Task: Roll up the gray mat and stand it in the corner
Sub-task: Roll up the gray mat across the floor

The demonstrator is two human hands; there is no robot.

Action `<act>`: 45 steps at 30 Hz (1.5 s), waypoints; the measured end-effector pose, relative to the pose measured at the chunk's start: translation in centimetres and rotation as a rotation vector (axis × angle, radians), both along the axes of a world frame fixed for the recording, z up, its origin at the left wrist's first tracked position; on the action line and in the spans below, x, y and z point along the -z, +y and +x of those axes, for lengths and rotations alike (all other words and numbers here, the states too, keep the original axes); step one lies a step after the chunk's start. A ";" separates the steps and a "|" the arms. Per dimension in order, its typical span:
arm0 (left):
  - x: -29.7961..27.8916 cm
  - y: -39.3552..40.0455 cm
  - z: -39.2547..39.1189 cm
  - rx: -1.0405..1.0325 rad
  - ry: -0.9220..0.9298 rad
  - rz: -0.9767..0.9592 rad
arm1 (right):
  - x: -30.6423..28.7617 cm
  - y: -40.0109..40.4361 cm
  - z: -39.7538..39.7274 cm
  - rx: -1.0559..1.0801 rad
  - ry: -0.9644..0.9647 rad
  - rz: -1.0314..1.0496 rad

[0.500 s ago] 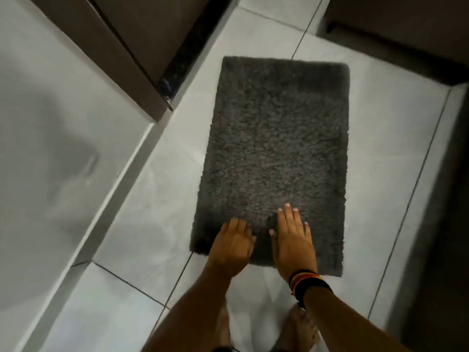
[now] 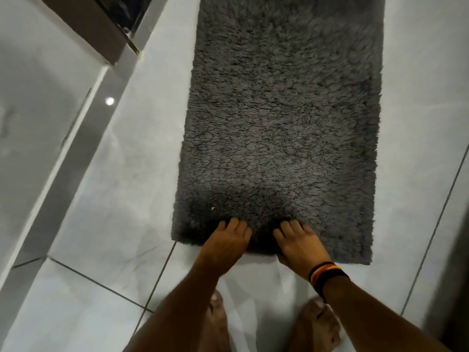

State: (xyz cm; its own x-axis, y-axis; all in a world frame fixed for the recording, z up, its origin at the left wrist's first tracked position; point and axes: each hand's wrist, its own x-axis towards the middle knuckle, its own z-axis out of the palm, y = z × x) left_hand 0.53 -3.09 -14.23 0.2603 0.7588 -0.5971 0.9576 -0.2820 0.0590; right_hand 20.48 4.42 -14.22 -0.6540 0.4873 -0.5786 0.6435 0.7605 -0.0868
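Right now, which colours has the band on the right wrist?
Wristband: black, yellow, red stripes; head view.

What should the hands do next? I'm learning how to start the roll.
Probably curl the near edge up and over. The gray mat lies flat on the tile floor, and the left hand and right hand grip that edge side by side, with no roll formed yet.

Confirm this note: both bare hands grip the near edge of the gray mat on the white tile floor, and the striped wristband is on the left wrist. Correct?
One detail is off. The striped wristband sits on the right wrist, not the left, as the head view shows. The rest stands: the left hand and right hand both grip the near edge of the gray mat on the white tile floor.
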 end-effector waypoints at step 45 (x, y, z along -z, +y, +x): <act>-2.1 10.4 -7.2 -0.372 -0.151 -0.173 | -2.4 10.5 -2.8 0.512 -0.023 -0.301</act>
